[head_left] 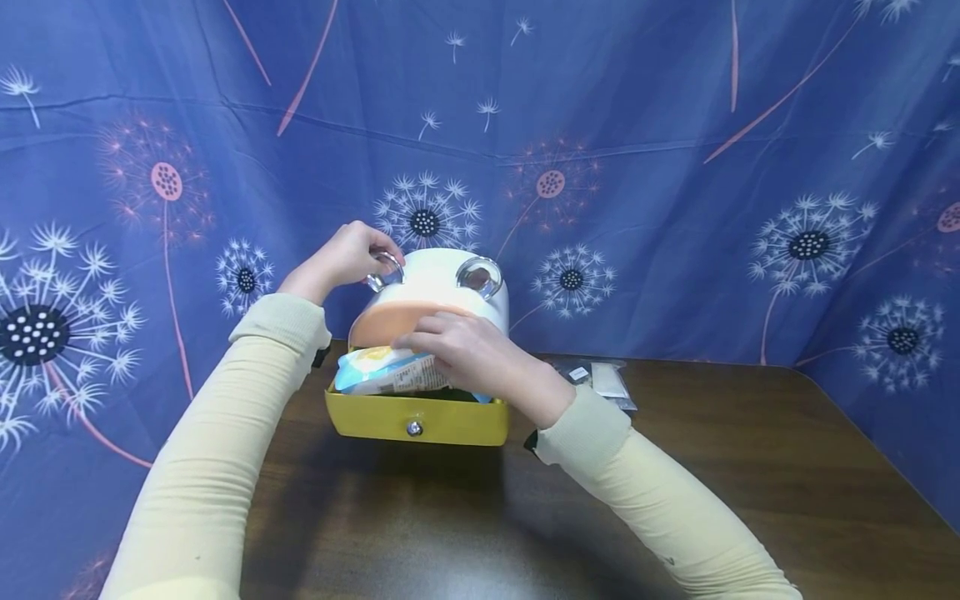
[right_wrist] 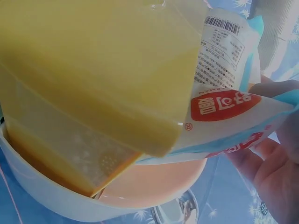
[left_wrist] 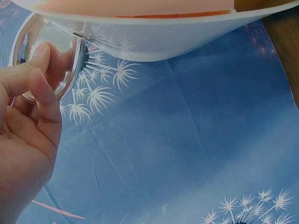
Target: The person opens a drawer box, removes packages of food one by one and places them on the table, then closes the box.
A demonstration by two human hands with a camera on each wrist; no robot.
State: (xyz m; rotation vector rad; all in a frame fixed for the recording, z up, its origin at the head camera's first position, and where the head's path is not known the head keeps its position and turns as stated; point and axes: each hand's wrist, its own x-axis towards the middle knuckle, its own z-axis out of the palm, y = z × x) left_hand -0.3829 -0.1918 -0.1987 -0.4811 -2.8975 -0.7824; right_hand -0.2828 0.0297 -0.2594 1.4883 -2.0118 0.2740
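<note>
Above the one yellow box (head_left: 450, 423), your left hand (head_left: 348, 257) pinches one of two silver rings (left_wrist: 76, 63); at the box's opening, your right hand (head_left: 474, 354) grips one packet (head_left: 390, 379).

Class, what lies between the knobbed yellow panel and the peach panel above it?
In the head view, a blue-and-white packet, held by the right hand, lies between the yellow panel and the peach panel.

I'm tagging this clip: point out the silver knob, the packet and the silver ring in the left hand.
Silver knob (head_left: 414, 428): head view, on its rounded front.
Packet (right_wrist: 225, 105): right wrist view, on its red printed patch.
Silver ring (left_wrist: 76, 69): left wrist view, on its rim's right side.
</note>
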